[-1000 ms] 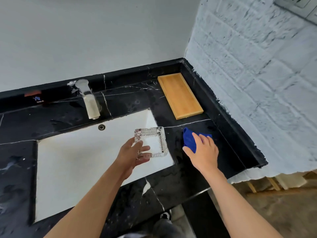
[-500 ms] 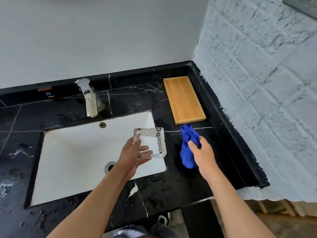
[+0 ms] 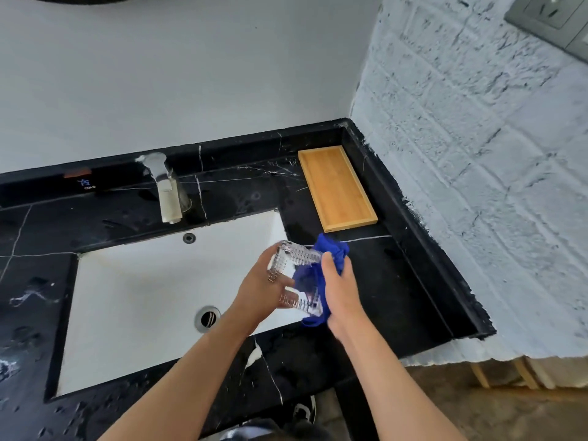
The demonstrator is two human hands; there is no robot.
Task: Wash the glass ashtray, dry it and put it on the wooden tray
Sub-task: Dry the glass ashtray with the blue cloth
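At the centre of the frame, the left hand [image 3: 259,289] grips the tilted glass ashtray [image 3: 294,275] over the right edge of the white sink [image 3: 133,300], fingers clamped on it. The right hand [image 3: 339,289] presses a blue cloth [image 3: 331,251] against it, fingers closed on the cloth. The wooden tray [image 3: 337,187] lies upper right on the black counter [image 3: 397,281].

White sink [image 3: 133,300] in black marble counter [image 3: 391,281]; faucet [image 3: 167,192] behind; wall socket [image 3: 553,17].

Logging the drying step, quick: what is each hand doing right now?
Left hand: closed on the glass ashtray, holding it over the sink.
Right hand: closed on the blue cloth, pressing it against the ashtray.
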